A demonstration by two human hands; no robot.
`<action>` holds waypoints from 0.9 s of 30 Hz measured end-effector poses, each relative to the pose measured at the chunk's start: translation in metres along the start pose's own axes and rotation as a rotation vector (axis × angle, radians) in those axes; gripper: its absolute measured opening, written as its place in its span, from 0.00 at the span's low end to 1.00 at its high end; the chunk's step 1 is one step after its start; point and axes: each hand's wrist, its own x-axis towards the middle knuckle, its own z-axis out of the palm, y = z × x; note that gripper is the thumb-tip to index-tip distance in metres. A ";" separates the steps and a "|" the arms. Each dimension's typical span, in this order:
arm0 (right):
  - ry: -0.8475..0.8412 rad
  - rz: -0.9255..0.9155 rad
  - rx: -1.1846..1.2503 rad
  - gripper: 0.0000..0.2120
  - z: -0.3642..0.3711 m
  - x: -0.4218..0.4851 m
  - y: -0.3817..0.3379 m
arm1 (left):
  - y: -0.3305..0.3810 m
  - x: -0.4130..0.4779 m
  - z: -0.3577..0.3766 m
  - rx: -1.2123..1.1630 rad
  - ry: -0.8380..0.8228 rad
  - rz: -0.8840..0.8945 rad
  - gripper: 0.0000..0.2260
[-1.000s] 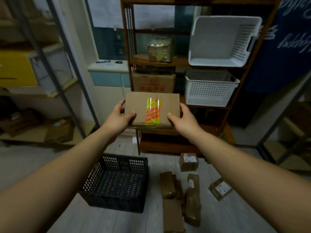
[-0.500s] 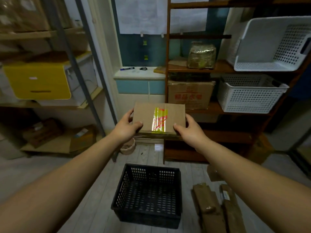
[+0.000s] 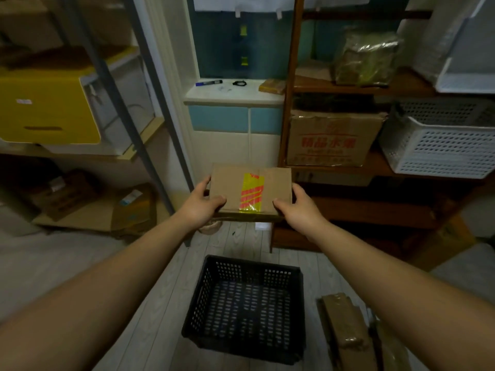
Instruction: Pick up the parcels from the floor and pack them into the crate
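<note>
A person's left hand (image 3: pixel 199 207) and right hand (image 3: pixel 300 210) grip opposite ends of a cardboard parcel (image 3: pixel 250 192) sealed with yellow-and-red tape, thumbs on top, holding it in the air above and beyond a black perforated crate (image 3: pixel 245 307) on the grey plank floor (image 3: pixel 160 303); brown wrapped parcels (image 3: pixel 345 333) lie just right of the crate
</note>
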 end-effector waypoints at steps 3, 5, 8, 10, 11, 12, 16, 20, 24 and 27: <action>-0.009 0.044 -0.012 0.29 0.015 0.022 0.021 | -0.025 0.026 0.003 0.012 -0.012 -0.042 0.30; -0.008 0.083 -0.031 0.30 0.026 0.036 0.039 | -0.045 0.045 0.008 -0.006 -0.027 -0.067 0.29; 0.020 0.135 -0.078 0.31 0.049 0.062 0.079 | -0.091 0.075 0.017 -0.015 -0.050 -0.095 0.29; 0.046 0.156 -0.115 0.32 0.072 0.081 0.115 | -0.133 0.098 0.024 -0.032 -0.081 -0.118 0.31; 0.052 0.154 -0.115 0.32 0.085 0.089 0.137 | -0.159 0.109 0.028 -0.032 -0.091 -0.132 0.33; 0.052 0.148 -0.106 0.31 0.100 0.096 0.161 | -0.186 0.120 0.033 -0.019 -0.099 -0.145 0.34; 0.043 0.127 -0.083 0.34 0.160 0.123 0.280 | -0.308 0.157 0.062 0.051 -0.121 -0.118 0.34; 0.028 0.164 -0.124 0.37 0.218 0.141 0.413 | -0.442 0.181 0.102 0.179 -0.095 -0.117 0.30; 0.005 0.198 -0.157 0.36 0.263 0.148 0.522 | -0.553 0.199 0.135 0.310 -0.108 -0.143 0.33; -0.003 0.224 -0.231 0.38 0.290 0.155 0.582 | -0.614 0.211 0.150 0.337 -0.120 -0.115 0.31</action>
